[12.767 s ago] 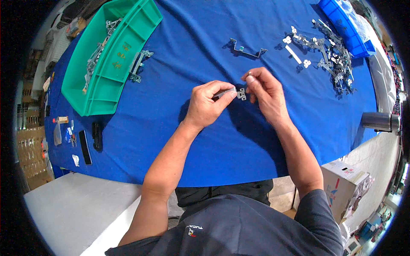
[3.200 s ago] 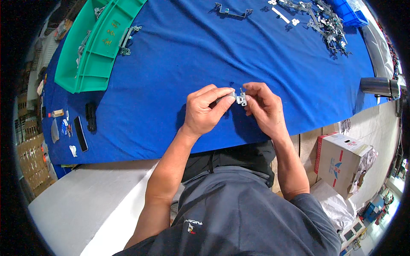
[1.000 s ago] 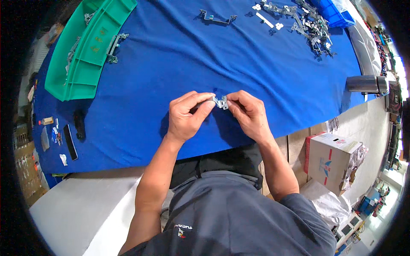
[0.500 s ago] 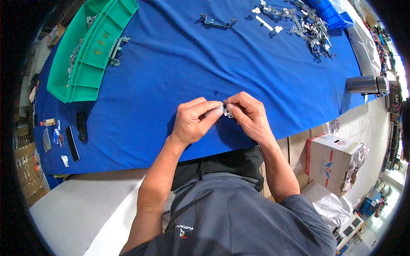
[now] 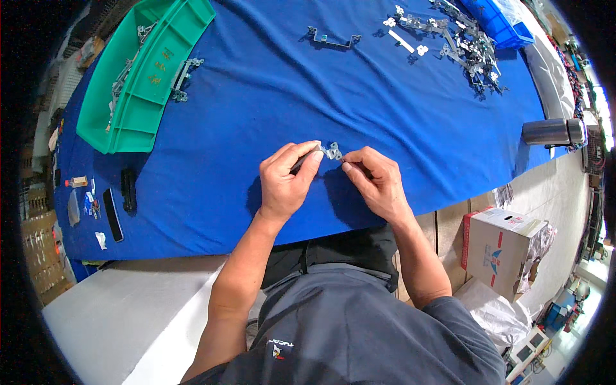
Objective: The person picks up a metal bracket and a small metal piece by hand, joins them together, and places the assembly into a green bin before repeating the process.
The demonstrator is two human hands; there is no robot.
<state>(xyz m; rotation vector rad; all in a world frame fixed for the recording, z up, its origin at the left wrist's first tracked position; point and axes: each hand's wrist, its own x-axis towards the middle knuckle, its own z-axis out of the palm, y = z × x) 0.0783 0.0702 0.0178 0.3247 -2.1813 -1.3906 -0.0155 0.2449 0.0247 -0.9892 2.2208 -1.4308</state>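
My left hand (image 5: pixel 285 183) is closed in a pinch on a small metal bracket (image 5: pixel 333 153). Its looped, pale end sticks out to the right of the fingertips, above the blue cloth (image 5: pixel 269 90); the rest is hidden in the hand. My right hand (image 5: pixel 378 183) is pinched too, its fingertips close beside that looped end. Whatever lies between those fingers is too small to make out. Farther off, a single similar bracket (image 5: pixel 333 43) lies on the cloth.
A green bin (image 5: pixel 138 131) with metal parts stands at the far left, another bracket (image 5: pixel 185 80) beside it. Back right are a pile of brackets (image 5: pixel 478 64) and a blue bin (image 5: pixel 510 35). A steel flask (image 5: pixel 548 133) lies right; a phone (image 5: pixel 113 215) lies left.
My hands have drawn a little apart, the right one moving slightly down. More of the bracket's looped end now shows between them. The view has shifted slightly.
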